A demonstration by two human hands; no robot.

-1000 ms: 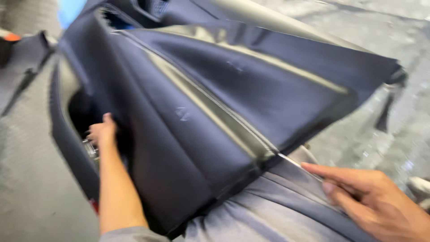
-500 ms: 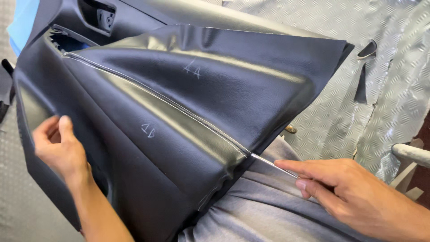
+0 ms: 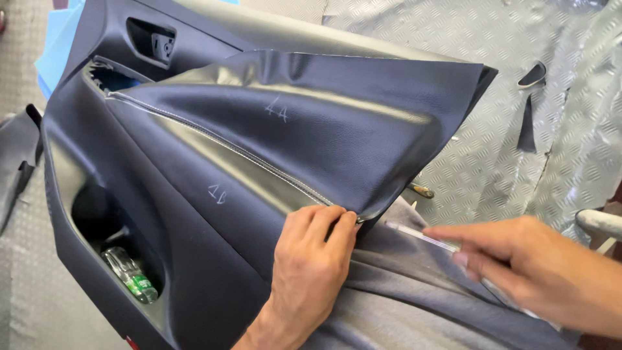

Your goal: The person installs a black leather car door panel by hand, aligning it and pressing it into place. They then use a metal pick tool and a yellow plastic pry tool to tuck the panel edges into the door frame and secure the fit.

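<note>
A dark car door panel [image 3: 162,214] leans across my lap, draped with a stitched black leather cover [image 3: 337,123] that carries chalk marks. My left hand [image 3: 311,259] pinches the lower corner of the cover where the seam ends, fingers curled over its edge. My right hand [image 3: 538,266] holds a thin, pale, pen-like tool [image 3: 421,236], its tip pointing at that same corner, a short gap away.
A plastic bottle [image 3: 129,275] lies in the panel's lower pocket. The door handle recess [image 3: 152,42] is at the top left. Grey trousers [image 3: 402,304] lie under the panel. Chequer-plate metal flooring [image 3: 518,129] lies to the right, with blue sheet [image 3: 55,52] and black scraps [image 3: 16,155] to the left.
My left hand has moved from the panel's left side across to the cover's lower corner and gripped it. The right hand with the tool stays near that corner.
</note>
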